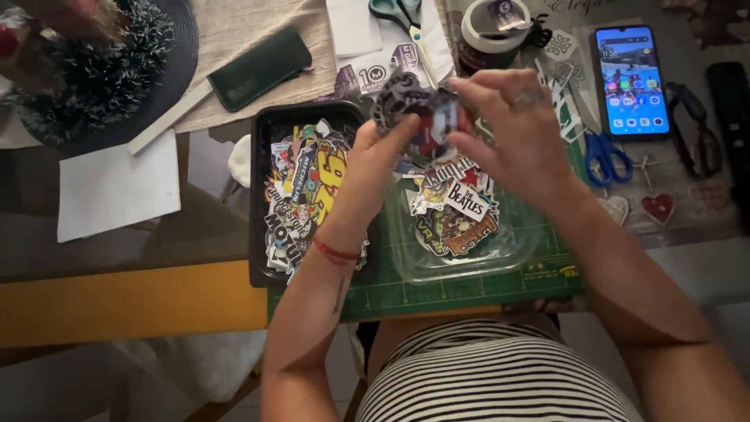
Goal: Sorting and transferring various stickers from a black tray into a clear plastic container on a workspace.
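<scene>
Glossy die-cut stickers form a small bunch held between both hands above the tabletop. The left hand pinches the bunch from its left side with thumb and fingers closed on it; the right hand grips the right side, fingers curled over the top. The bunch is level with the fingertips and equally near to both hands, with no clear long axis. Directly below the hands lies one clear plastic tray holding stickers; just left of the left wrist lies one black tray, also filled. Beyond the hands lie two pairs of scissors, one grey-handled and one blue-handled, one tape roll and, right of the right hand, one smartphone.
</scene>
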